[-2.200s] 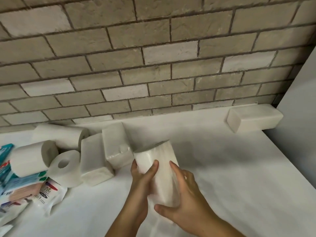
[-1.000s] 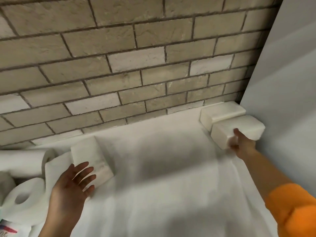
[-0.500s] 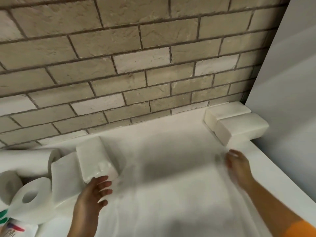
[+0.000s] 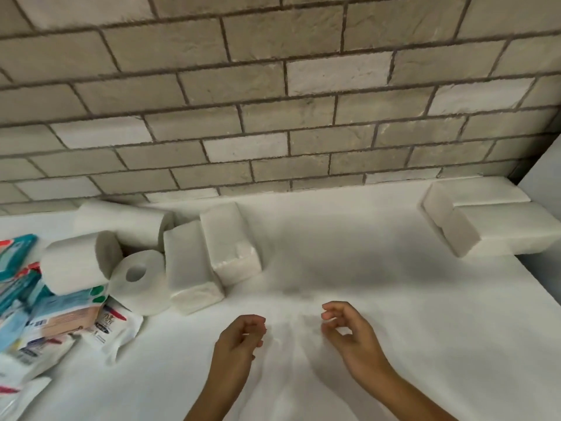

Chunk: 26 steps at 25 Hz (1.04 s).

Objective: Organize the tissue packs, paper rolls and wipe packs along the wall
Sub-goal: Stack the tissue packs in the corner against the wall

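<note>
Both hands hang empty over the counter (image 4: 379,314) at 6 o'clock: the left hand (image 4: 239,338) has its fingers (image 4: 257,323) loosely curled around nothing, and the right hand (image 4: 352,332) has its fingers (image 4: 332,311) relaxed, with thumb and forefinger apart.

Two tissue packs are set in the corner at 3 o'clock. The rear pack (image 4: 485,192) lies along the brick wall (image 4: 273,117), and the front pack (image 4: 510,232) touches it. Two loose tissue packs lie at 9 o'clock: the nearer-centre pack (image 4: 230,241) leans against the second pack (image 4: 191,265).

At 9 to 10 o'clock, the long paper roll (image 4: 121,223) lies against the wall, a short roll (image 4: 76,262) lies on its side, and another roll (image 4: 139,281) shows its core. The wipe packs (image 4: 60,317) are heaped at 8 o'clock.

The step in hand looks like fetching the next tissue pack. The nearer-centre pack is the sensible pick, since it sits on the outside of the cluster. Take it across its short width with the left hand, fingers over the top and thumb beneath. Lift it before sliding, because it props its neighbour, which in turn touches the cored roll. These soft wraps dent easily, so hold it firmly but don't squeeze. Pass it to the right hand and butt it end-on against the rear pack, flush to the wall, so the line grows toward 12 o'clock
</note>
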{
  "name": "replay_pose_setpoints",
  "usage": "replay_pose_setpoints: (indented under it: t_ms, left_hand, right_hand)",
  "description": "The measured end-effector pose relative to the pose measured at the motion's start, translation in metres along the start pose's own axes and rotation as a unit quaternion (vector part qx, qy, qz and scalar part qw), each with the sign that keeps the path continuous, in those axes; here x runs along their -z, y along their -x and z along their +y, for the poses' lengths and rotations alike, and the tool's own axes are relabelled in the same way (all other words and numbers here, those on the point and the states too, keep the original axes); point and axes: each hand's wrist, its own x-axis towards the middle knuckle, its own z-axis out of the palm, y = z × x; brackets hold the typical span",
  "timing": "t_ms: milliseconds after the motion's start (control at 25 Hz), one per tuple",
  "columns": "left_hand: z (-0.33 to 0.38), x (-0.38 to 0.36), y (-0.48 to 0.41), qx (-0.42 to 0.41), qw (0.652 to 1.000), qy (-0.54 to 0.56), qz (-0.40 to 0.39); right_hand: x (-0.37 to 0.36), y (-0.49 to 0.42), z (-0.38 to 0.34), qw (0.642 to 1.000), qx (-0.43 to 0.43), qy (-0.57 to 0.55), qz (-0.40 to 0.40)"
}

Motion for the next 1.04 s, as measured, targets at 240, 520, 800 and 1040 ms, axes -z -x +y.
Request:
replay_pose_setpoints:
  t_ms: [240, 520, 800, 1040]
  left_hand:
    - [-0.024, 0.076, -0.006, 0.009, 0.999, 0.0, 0.035]
    - [-0.032, 0.133, -0.025, -0.062, 0.984, -0.164, 0.018]
    - [0.022, 0.131, -0.107, -0.341, 0.829, -0.417, 0.151]
    - [-0.014, 0.115, -0.147, -0.232, 0.804, -0.544, 0.056]
  right_hand:
    - [-0.084, -0.014, -0.036, 0.996, 0.017, 0.052, -0.067]
    - [-0.139, -0.019, -0.043, 0.981, 0.024, 0.145, -0.128]
    - [-0.198, -0.119, -0.112, 0.939, 0.199, 0.277, 0.044]
    - [-0.203, -0.15, -0.068, 0.877, 0.064, 0.468, -0.084]
